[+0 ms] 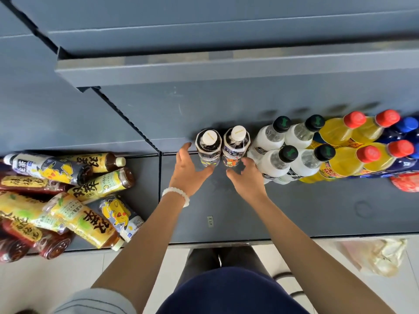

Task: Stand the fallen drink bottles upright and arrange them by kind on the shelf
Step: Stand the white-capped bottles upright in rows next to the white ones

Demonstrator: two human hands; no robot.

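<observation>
two white-capped suntory bottles standing on the shelf

i'm seeing the left hand (189,168) and right hand (246,177) hovering, fingers relaxed, holding nothing, at the pokémon-labelled bottles (208,147) on the shelf (294,211); fallen tea bottles (74,200) are lying piled far left.

We find bare shelf floor (294,214) in front of the standing rows, open for a hand to pass. At left, a heap of fallen bottles (68,196) blocks the neighbouring bay. White bottles (278,155) stand just right of the two white-capped bottles (221,146).
</observation>
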